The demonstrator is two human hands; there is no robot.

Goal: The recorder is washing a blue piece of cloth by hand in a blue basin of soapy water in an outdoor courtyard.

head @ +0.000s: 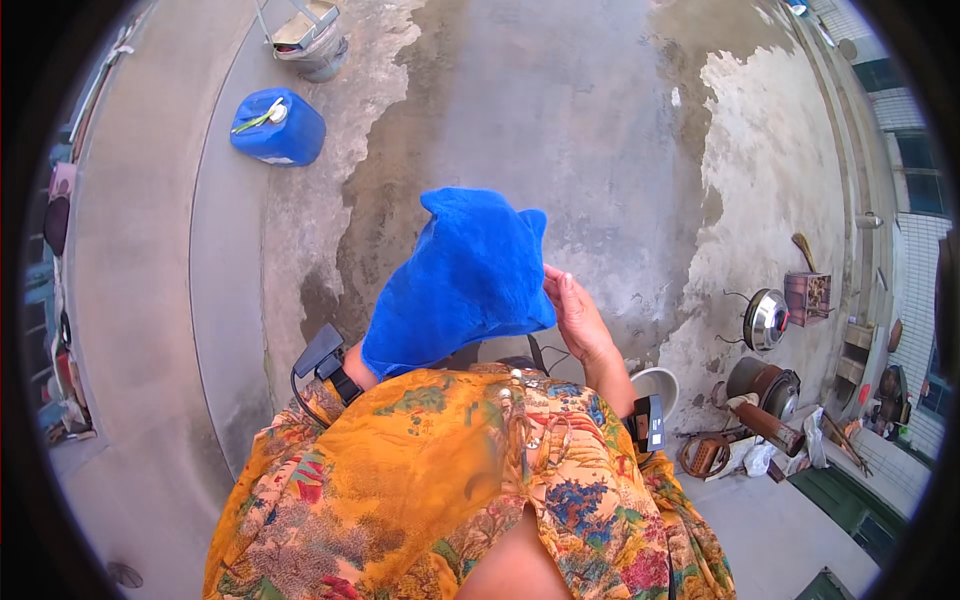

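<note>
A bright blue plush cloth (pixel 469 270) bunches up in front of my chest. It covers my left hand down to the wrist (pixel 358 369), so those fingers are hidden. My right hand (pixel 581 319) is at the cloth's right edge, thumb raised and beside the fabric. Its other fingertips pass partly behind that edge, and whether they pinch the cloth is not visible. Both wrists wear black strapped devices, the left one (pixel 330 364) with a cable and the right one (pixel 649 424) bearing a label.
Partly wet concrete floor (pixel 555 135) lies ahead. A blue jerrycan (pixel 281 127) and a bucket (pixel 319 56) stand ahead left. To the right are a white basin (pixel 658 386), a lidded metal pot (pixel 766 321), a plastic crate (pixel 808 298) and a rusty pipe (pixel 765 424).
</note>
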